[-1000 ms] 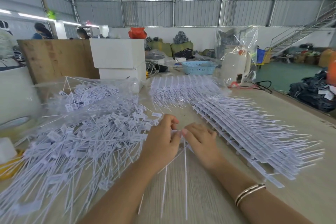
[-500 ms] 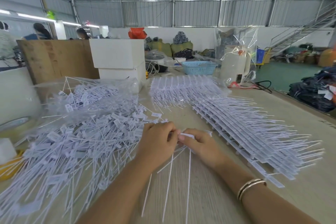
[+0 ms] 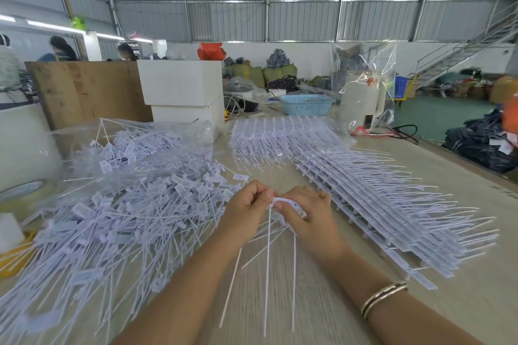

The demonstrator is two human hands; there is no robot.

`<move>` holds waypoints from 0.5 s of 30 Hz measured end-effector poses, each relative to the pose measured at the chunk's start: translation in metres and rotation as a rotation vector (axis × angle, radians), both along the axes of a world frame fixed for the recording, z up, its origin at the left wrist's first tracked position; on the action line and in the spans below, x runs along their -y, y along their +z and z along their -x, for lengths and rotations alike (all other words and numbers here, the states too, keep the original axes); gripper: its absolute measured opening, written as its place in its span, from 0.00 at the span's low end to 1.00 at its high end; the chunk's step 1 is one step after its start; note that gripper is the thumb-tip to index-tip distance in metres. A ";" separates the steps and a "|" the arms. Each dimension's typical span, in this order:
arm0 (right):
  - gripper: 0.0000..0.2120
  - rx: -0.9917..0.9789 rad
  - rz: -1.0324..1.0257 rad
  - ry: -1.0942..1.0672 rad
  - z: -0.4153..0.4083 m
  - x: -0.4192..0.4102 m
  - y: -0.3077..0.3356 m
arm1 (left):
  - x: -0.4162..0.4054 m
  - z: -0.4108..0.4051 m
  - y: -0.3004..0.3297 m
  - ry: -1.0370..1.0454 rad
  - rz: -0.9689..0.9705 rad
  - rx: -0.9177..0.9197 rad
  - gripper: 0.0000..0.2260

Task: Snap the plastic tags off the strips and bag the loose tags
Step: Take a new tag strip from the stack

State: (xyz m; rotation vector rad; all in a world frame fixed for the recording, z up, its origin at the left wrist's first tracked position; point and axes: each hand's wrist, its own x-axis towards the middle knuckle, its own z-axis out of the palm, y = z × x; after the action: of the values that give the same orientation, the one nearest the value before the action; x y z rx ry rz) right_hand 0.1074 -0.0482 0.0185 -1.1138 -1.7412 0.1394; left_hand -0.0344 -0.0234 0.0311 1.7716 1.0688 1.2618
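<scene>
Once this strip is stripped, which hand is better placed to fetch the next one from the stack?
Right. The stack of uncut strips lies just beside the right hand. The left hand sits next to the pile of loose tags, on the far side. Both now pinch the strip in hand.

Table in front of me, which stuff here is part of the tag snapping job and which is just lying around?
Part of the job:
- strip gripped by left hand and right hand
- stacked strips
- loose tags pile
- clear bag of tags

Just lying about:
- white boxes
- blue basket
- wooden board
</scene>
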 end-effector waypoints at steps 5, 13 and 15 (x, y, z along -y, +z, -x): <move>0.07 0.002 -0.052 -0.029 0.000 0.002 -0.001 | 0.003 -0.003 0.002 0.010 0.031 0.056 0.10; 0.12 -0.384 0.036 -0.113 -0.017 -0.001 0.009 | -0.006 0.019 0.006 0.173 0.131 0.389 0.10; 0.10 -0.453 0.172 -0.097 -0.025 -0.001 0.006 | -0.010 0.028 0.007 0.229 0.085 0.395 0.11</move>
State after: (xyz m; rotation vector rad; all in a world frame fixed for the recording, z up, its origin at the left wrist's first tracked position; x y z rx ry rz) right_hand 0.1327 -0.0471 0.0247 -1.1813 -1.2872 0.4529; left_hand -0.0620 -0.0131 0.0380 1.2902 1.0925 1.5983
